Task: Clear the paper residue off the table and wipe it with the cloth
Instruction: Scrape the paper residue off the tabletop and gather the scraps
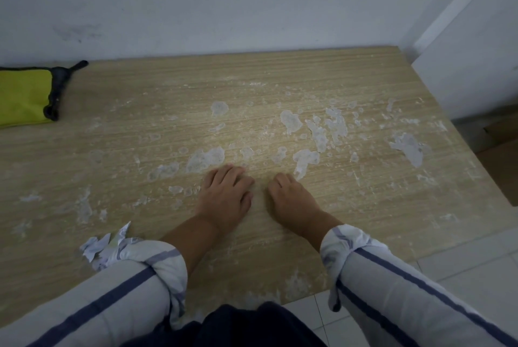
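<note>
Paper residue lay stuck in pale, ragged patches across the wooden surface, thickest just beyond your hands and out to their right, with thinner flecks scattered to the left of them. From your head camera, your left hand lay palm down on the surface, fingers loosely spread and slightly curled, holding nothing; its fingertips touched the edge of one residue patch. Your right hand rested just beside it, apart by a narrow gap, knuckles up and fingers bent under, so you could not tell whether anything was pinched beneath them; nothing showed in its grip. Both sleeves were white with blue stripes and rolled back at the wrist. A small heap of crumpled paper scraps sat on the surface beside your left sleeve, near the front edge. The cloth, yellow with a dark border, lay folded well away from your hands, at the far left of the surface against the wall. White floor tiles showed past the surface's right edge.
</note>
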### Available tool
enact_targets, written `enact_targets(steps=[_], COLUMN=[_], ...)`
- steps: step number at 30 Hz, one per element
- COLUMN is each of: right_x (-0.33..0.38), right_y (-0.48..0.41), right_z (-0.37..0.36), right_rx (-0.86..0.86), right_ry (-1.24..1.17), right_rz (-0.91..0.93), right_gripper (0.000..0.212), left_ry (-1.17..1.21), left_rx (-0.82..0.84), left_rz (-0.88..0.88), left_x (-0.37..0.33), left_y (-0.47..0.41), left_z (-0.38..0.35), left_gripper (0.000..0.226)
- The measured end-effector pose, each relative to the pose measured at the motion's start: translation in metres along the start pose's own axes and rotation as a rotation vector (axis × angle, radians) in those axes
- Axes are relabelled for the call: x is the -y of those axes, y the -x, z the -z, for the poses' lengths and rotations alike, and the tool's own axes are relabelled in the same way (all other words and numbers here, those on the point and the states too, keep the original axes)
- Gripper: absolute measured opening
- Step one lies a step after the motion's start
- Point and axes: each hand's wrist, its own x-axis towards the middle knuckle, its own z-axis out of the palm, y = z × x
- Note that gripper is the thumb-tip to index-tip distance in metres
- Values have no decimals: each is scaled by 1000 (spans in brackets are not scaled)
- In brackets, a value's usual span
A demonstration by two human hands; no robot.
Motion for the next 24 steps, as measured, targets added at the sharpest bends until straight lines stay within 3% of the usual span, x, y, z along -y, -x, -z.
enact_targets(steps=[2,5,8,15,21,24], right_x=[-4,-14,-18,-16,-6,-4], right_y=[-5,-5,-1,-6,-4,-2], right_z=[1,6,7,12,4,-3], right_rx=[-5,77,127,117,72,35], right_ry=[-208,-315,-225,16,76,-21], right_rz=[-177,-161,-2,254,215,78], right_gripper=[16,14,23,13,9,28], left_ry=[2,6,7,9,-2,-6], left_rx=[4,2,-13,-13,-17,-12], left_rz=[4,1,4,13,6,10], left_x=[1,1,0,-1,-1,-1], left_y=[0,0,0,0,0,0], left_z=[-1,0,0,-1,-1,-1], left_gripper=[33,34,33,32,32,32])
